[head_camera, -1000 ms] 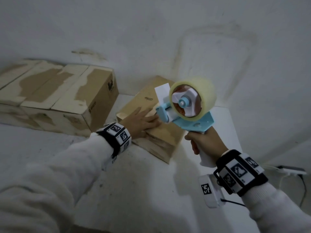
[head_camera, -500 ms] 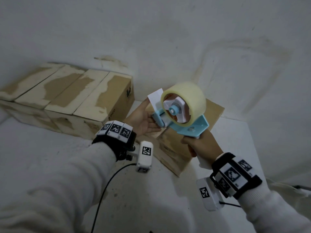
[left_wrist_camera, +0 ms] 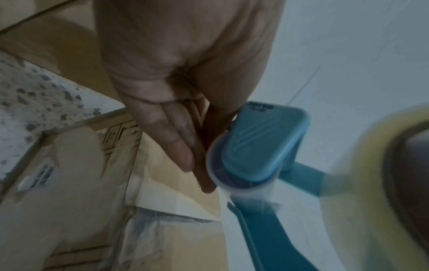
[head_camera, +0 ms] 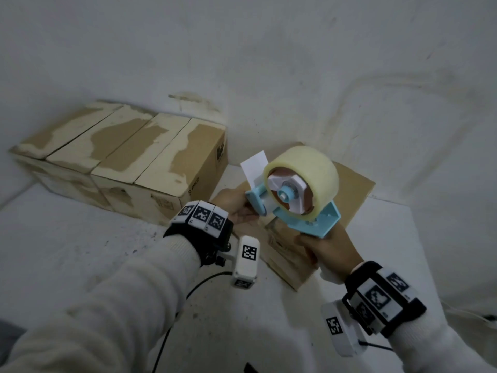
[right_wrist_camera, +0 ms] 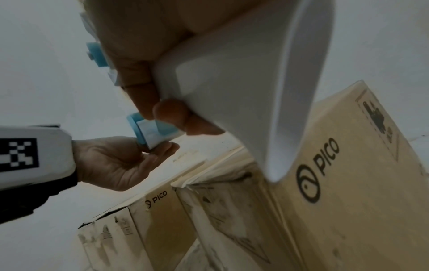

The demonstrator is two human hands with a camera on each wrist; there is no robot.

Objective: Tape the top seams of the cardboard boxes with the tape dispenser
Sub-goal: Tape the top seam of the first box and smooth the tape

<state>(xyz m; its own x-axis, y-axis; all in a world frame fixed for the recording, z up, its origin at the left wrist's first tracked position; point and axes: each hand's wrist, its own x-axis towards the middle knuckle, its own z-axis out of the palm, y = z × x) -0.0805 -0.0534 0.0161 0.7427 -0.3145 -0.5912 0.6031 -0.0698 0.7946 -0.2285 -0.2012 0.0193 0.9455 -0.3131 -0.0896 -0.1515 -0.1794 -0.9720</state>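
Item: tape dispenser, blue frame, white handle, clear tape roll mounted. We are holding it in the air above the single cardboard box, which is sitting near the far right corner of the bench.

Hands: our right hand is gripping the white handle, fingers wrapped fully round it. Our left hand is reaching up to the dispenser's front end; its fingers are lying nearly straight and close together against the roller guard. The views are too blurred to tell whether they are pinching the loose tape end or only touching it.

Step in hand, as we are judging it: we are freeing or drawing out the tape's leading end before laying any strip. No tape is reaching this box's top from the dispenser yet.

Next move, as we are judging it: we are needing to bring the dispenser's front down onto one end of the box's top seam, press the tape end there, then draw the tool along the seam.

Orientation: the dispenser's long axis is running from the handle near us up and away to the left, front end pointing left toward the row of four cardboard boxes along the far left edge. The roll's hub is facing us. A white flap is standing upright at the front.
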